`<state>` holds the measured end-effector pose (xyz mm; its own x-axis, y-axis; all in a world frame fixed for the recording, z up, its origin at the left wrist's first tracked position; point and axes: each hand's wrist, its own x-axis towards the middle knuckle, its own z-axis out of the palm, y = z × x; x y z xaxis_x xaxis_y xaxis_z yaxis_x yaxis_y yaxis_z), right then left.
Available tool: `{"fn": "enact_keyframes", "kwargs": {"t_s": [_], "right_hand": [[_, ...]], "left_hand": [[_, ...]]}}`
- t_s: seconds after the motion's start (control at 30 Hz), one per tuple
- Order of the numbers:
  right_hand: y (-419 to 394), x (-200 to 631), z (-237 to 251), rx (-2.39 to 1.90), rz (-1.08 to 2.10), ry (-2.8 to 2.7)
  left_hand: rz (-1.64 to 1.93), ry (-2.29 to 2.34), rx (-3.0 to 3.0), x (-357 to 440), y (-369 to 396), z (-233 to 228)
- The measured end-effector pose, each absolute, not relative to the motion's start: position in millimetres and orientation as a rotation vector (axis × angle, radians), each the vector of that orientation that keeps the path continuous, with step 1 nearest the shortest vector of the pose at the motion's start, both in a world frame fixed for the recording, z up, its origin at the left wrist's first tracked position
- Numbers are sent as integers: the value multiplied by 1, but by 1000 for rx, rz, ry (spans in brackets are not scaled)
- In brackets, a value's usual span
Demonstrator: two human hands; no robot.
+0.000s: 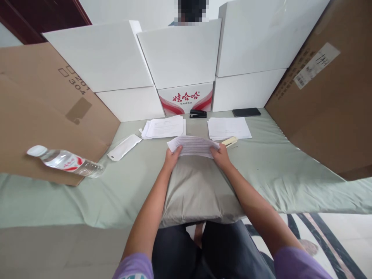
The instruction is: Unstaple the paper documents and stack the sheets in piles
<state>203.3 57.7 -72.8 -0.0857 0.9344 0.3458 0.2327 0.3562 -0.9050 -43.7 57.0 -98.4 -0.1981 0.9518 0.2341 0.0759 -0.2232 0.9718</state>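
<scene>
At the green table [139, 174], left hand [173, 157] and right hand [221, 155] grasp a sheaf [194, 147], not yet laid down; beyond the grip, two paper stacks [165, 127] already lie.

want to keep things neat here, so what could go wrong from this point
The bowed white printed paper, held at its sides by the left hand and right hand, might crease. The right hand is close to the narrow cream-coloured object and might knock it.
</scene>
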Motion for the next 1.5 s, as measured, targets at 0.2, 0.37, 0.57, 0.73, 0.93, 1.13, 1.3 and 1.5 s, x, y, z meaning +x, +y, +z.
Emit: {"fn": "enact_keyframes", "kwargs": {"t_s": [0.2,0.37,0.57,0.73,0.93,1.13,1.3,1.5], "right_hand": [[55,203,-73,-1035,702,-1620],[59,207,-75,-1098,714,-1609],[62,210,-79,-1085,770,-1621],[69,231,-71,-936,709,-1430],[94,268,-79,-1339,332,-1665],[99,274,-85,-1560,261,-1887],[98,270,-80,-1688,198,-2046],[102,254,-83,-1758,99,-2066]], "left_hand": [[1507,1271,1384,-42,55,-96],[1492,1287,1389,-39,54,-93],[1506,1308,1411,-38,54,-93],[1475,1512,1383,-41,51,-92],[987,1812,1659,-44,49,-84],[690,1876,1837,-39,45,-73],[682,1815,1812,-38,43,-71],[689,1736,1796,-41,43,-69]]}}
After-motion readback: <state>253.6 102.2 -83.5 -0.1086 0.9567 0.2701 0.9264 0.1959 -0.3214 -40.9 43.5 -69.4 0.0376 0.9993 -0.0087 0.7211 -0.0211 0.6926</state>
